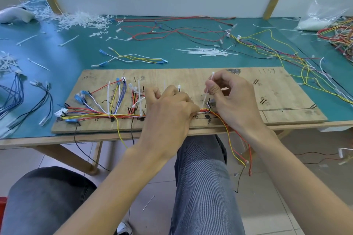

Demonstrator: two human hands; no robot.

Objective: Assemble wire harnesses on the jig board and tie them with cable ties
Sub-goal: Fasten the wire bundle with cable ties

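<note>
A wooden jig board [277, 89] lies at the table's front edge. A bundle of red, yellow, white and blue wires [91, 115] runs along its front row of pegs, with white cable ties [108, 97] standing up from it. My left hand [170, 108] grips the bundle near the board's middle, fingers curled over the wires. My right hand [229, 97] pinches a white cable tie [206, 95] between thumb and forefinger; the tie runs down to the bundle just right of my left hand. Loose wire ends [238, 150] hang off the board's front edge.
A pile of loose cable ties [206, 51] lies behind the board. Spare wires [133, 58] and red and black leads [172, 30] are spread over the green mat. Cut tie scraps [80, 20] are heaped at back left. A tangled harness pile [340, 38] sits far right.
</note>
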